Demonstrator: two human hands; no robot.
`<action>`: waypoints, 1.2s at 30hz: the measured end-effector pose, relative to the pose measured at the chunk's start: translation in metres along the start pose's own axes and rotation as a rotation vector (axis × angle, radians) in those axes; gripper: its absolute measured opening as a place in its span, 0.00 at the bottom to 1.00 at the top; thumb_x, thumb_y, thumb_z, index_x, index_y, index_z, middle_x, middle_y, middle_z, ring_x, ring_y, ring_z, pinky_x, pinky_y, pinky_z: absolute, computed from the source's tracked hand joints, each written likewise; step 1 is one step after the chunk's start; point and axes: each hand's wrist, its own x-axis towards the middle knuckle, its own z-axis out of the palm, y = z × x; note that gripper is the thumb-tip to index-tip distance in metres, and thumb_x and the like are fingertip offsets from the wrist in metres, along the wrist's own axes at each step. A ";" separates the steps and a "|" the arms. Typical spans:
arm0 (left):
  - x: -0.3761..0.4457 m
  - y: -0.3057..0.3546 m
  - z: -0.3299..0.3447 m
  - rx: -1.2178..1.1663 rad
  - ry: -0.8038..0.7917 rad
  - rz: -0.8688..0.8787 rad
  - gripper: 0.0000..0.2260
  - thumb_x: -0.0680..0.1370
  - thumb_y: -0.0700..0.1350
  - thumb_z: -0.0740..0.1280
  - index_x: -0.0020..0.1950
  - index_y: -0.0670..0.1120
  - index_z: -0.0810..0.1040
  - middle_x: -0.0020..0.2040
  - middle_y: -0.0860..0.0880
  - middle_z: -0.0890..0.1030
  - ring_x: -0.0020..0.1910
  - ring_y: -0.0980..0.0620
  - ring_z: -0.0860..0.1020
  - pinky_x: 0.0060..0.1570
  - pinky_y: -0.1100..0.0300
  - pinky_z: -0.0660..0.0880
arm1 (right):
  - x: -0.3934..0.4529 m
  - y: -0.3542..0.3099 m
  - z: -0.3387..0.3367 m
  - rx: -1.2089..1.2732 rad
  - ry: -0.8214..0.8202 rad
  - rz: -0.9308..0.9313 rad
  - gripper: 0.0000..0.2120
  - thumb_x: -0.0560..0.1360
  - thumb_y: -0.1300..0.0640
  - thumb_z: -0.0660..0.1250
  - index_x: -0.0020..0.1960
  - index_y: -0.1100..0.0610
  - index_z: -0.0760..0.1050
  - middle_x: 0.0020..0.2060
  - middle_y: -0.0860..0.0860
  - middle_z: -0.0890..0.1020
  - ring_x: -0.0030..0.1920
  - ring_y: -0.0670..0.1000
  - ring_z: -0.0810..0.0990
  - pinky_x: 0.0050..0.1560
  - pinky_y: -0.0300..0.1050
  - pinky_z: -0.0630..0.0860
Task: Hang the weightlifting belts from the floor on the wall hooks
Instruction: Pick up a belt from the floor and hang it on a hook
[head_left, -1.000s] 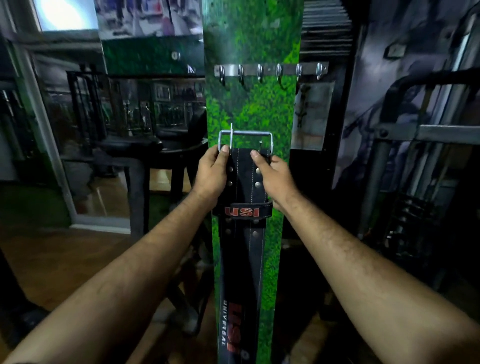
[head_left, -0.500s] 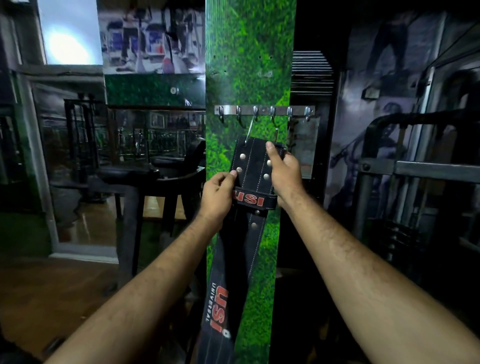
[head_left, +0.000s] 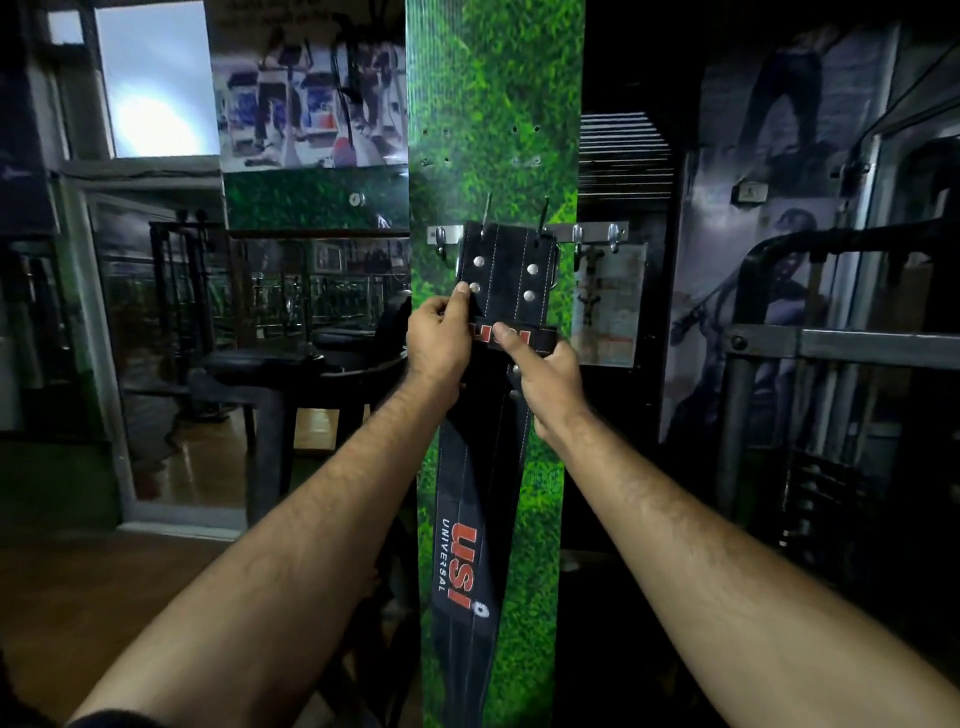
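Dim gym equipment is filling the left of the frame, with a bright window (head_left: 156, 83) glowing at the upper left and a dark bench (head_left: 291, 364) standing over a wooden floor (head_left: 78, 597) at the lower left. Moving toward the centre, a green grass-patterned wall panel (head_left: 493, 78) is running from top to bottom, and a metal hook rail (head_left: 592, 231) is crossing it just above mid-height. The black weightlifting belt (head_left: 467, 519) is hanging flat against this panel, its long axis running nearly straight down, tilted slightly to the lower left, with its buckle end lying over the middle of the rail and two thin prongs poking up above the top edge. Whether the buckle is actually sitting on a hook is hidden behind the leather. The left hand (head_left: 436, 348) is pinching the belt's left edge, thumb pressing beside a rivet, and the right hand (head_left: 545, 379) is gripping the belt slightly lower on the right, thumb lying across the red-lettered loop. Both hands are sitting just below the rail, so the hooks are lying straight above them, and the left one is looking marginally nearer to the buckle. The coming move is probably turning on that vertical gap: lowering the buckle onto a hook, then letting go. Right of centre, dark machine frames (head_left: 831, 343) and a wall mural are filling the rest of the frame.
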 end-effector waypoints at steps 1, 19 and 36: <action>-0.002 0.000 0.001 -0.054 -0.041 -0.019 0.19 0.75 0.61 0.66 0.42 0.44 0.81 0.41 0.41 0.85 0.40 0.46 0.82 0.45 0.46 0.81 | 0.002 -0.001 0.000 0.004 0.050 -0.024 0.15 0.70 0.54 0.78 0.53 0.61 0.82 0.46 0.56 0.88 0.45 0.54 0.87 0.44 0.50 0.84; -0.037 -0.052 0.000 -0.219 -0.256 0.022 0.06 0.81 0.38 0.65 0.51 0.39 0.81 0.47 0.44 0.84 0.45 0.52 0.80 0.50 0.59 0.78 | 0.061 -0.069 0.003 0.049 0.238 -0.342 0.11 0.70 0.54 0.79 0.48 0.54 0.80 0.41 0.43 0.85 0.42 0.37 0.83 0.47 0.31 0.76; -0.079 -0.133 -0.057 0.119 -0.316 -0.257 0.17 0.79 0.53 0.67 0.44 0.39 0.83 0.43 0.37 0.84 0.42 0.44 0.80 0.46 0.50 0.75 | 0.056 -0.033 -0.005 0.052 0.279 -0.208 0.12 0.69 0.48 0.79 0.44 0.51 0.78 0.41 0.40 0.82 0.41 0.30 0.80 0.46 0.26 0.74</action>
